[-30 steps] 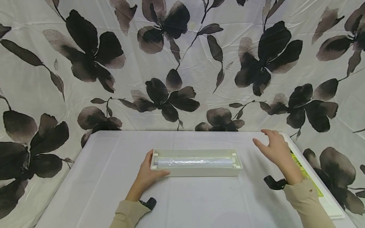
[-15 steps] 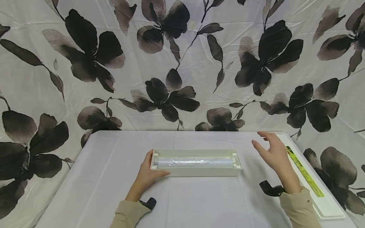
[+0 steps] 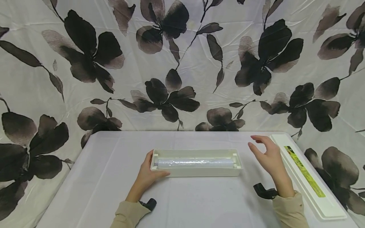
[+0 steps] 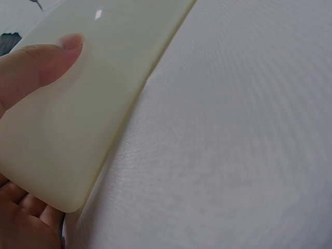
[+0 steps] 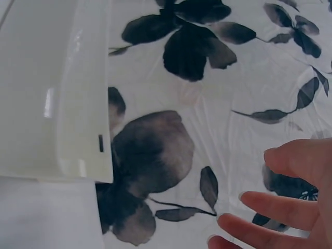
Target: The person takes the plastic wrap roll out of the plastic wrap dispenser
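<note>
A long off-white plastic box (image 3: 199,172) lies across the middle of the table, its top uncovered. Inside rests a roll of cling film (image 3: 195,163), shiny and held between end supports. My left hand (image 3: 149,173) grips the box's left end, thumb along the front wall and fingers behind. In the left wrist view the thumb (image 4: 57,57) presses the smooth wall of the box (image 4: 83,114), with fingers curled under its end. To the right of the box my right hand (image 3: 267,155) is raised with thumb and fingers apart, touching nothing. The right wrist view shows those fingers (image 5: 275,207) spread.
A long white lid (image 3: 295,172) with a yellow-green label (image 3: 305,172) lies along the table's right edge, just beyond the right hand. White cloth covers the table (image 3: 114,164). Behind it hangs a floral curtain (image 3: 211,69).
My right hand has moved left and slightly toward me, away from the white lid, which now shows more fully. The left hand and the box have stayed in place.
</note>
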### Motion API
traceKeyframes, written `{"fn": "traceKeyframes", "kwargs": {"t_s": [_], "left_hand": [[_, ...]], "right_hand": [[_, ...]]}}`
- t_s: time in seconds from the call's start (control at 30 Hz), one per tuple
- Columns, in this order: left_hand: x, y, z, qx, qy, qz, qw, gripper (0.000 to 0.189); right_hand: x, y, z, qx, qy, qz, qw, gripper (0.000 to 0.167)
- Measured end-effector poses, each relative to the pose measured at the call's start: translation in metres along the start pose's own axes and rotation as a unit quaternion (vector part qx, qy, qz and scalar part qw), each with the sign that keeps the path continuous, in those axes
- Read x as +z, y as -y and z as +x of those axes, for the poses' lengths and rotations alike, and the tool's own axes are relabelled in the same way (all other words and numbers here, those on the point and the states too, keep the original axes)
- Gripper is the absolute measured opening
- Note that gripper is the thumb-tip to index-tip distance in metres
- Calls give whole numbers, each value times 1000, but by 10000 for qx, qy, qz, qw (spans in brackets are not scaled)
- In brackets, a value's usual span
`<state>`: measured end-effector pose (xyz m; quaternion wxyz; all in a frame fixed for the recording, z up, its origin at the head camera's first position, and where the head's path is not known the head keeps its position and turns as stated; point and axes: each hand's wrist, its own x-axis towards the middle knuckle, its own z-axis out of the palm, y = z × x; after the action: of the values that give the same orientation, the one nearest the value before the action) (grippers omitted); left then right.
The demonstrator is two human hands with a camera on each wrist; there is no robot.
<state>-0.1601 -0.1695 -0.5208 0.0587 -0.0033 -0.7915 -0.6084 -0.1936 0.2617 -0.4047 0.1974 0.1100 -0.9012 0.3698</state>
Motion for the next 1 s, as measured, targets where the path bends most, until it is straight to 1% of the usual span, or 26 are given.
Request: {"fn": "traceKeyframes", "kwargs": {"t_s": [0.17, 0.53, 0.77, 1.0], "left_hand": [[1, 1, 0, -3, -27, 67, 10000, 113], [-1, 1, -1, 13, -1, -3, 10000, 113], [-1, -2, -1, 24, -14, 31, 10000, 113], [-1, 0, 0, 7, 16, -45, 10000, 112]], "right_hand": [[10, -5, -3, -62, 217, 54, 9997, 32], [27, -8, -5, -330, 378, 281, 9983, 27], [41, -7, -6, -689, 511, 481, 9952, 25], [56, -10, -9, -1053, 692, 668, 9898, 24]]}}
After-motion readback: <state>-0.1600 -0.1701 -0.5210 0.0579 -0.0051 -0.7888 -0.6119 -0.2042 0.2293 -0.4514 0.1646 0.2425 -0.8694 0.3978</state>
